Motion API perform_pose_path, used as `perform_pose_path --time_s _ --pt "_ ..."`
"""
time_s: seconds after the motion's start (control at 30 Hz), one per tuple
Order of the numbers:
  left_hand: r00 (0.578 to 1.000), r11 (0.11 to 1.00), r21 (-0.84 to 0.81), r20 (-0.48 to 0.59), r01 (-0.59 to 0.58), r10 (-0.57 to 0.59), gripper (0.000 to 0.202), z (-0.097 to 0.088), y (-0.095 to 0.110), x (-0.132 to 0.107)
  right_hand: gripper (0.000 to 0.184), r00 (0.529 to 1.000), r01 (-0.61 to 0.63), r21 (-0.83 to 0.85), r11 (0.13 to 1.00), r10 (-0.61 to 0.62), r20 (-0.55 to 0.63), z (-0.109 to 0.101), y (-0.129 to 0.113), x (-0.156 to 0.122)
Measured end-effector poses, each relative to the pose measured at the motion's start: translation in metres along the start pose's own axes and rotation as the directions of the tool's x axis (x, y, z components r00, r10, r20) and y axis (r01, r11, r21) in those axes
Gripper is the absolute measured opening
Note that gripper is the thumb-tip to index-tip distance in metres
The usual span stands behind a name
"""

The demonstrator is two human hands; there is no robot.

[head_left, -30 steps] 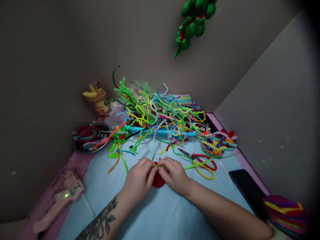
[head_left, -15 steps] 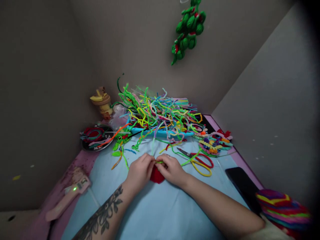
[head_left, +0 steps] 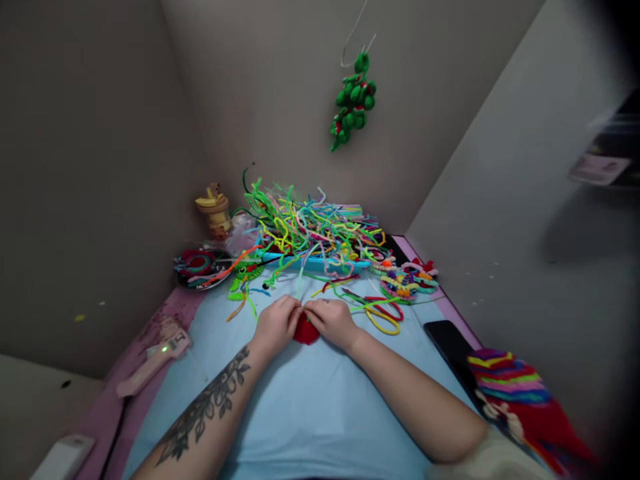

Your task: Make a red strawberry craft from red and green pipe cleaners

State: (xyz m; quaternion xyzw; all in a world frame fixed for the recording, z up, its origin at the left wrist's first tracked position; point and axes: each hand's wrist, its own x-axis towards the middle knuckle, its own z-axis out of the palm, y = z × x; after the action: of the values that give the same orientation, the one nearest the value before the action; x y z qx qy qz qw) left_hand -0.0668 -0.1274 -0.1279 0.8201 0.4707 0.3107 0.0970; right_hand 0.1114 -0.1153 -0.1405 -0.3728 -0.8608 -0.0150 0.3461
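Observation:
My left hand (head_left: pixel 277 327) and my right hand (head_left: pixel 334 324) meet fingertip to fingertip over the blue cloth, both closed in a pinch. Below the fingers shows a small, rounded red piece (head_left: pixel 306 331), its upper part covered by them. A bit of green is visible at its top, between the fingertips. A pale green pipe cleaner (head_left: pixel 301 283) runs up behind the hands, and a brighter green one (head_left: pixel 373 305) stretches from beside my right hand toward the scissors (head_left: pixel 383 320). The scissors lie open, with red and yellow handles.
A blue tray (head_left: pixel 320 264) heaped with pipe cleaners stands at the back. At left are a dark bowl (head_left: pixel 203 285) and a pink glue gun (head_left: pixel 153 363) with a green light. A phone (head_left: pixel 450 350) and a striped colourful piece (head_left: pixel 515 377) lie right. Green figures (head_left: pixel 354 100) hang above.
The view has shifted, bringing more of the right side into sight. The hands stay together over the red piece; the green strip between the fingertips is now mostly covered.

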Motion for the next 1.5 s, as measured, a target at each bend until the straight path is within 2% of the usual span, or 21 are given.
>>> perform_pose_path --time_s 0.13,0.3,0.47,0.63,0.83,1.0,1.5 --pt "0.998 0.997 0.049 -0.003 -0.063 0.064 0.016 -0.001 0.001 -0.004 0.023 0.999 0.044 -0.059 0.997 -0.046 -0.027 -0.001 -0.002 -0.006" --pt "0.991 0.979 0.162 -0.043 -0.121 0.129 0.016 0.000 0.001 -0.005 0.019 0.998 0.016 0.004 1.000 -0.016 -0.060 0.002 -0.004 -0.008" --pt "0.979 0.975 0.181 -0.138 -0.125 0.151 0.016 0.005 0.009 -0.011 0.015 0.992 -0.051 0.096 0.994 0.062 -0.113 0.001 -0.007 -0.012" --pt "0.967 0.980 0.165 -0.211 -0.109 0.143 0.017 0.010 0.023 -0.025 0.018 0.980 -0.144 0.142 0.979 0.161 -0.115 -0.005 -0.020 -0.025" --pt "0.983 0.980 0.183 -0.151 -0.079 0.108 0.020 0.013 0.037 -0.039 0.021 0.954 -0.253 0.180 0.950 0.276 -0.116 -0.011 -0.035 -0.045" --pt "0.988 0.986 0.140 -0.112 -0.093 0.109 0.021 0.012 0.041 -0.046 0.019 0.966 -0.229 0.188 0.955 0.247 -0.077 -0.011 -0.038 -0.052" --pt "0.993 0.991 0.125 -0.105 -0.040 0.053 0.019 0.015 0.042 -0.042 0.016 0.955 -0.285 0.104 0.953 0.291 -0.053 -0.009 -0.038 -0.050"
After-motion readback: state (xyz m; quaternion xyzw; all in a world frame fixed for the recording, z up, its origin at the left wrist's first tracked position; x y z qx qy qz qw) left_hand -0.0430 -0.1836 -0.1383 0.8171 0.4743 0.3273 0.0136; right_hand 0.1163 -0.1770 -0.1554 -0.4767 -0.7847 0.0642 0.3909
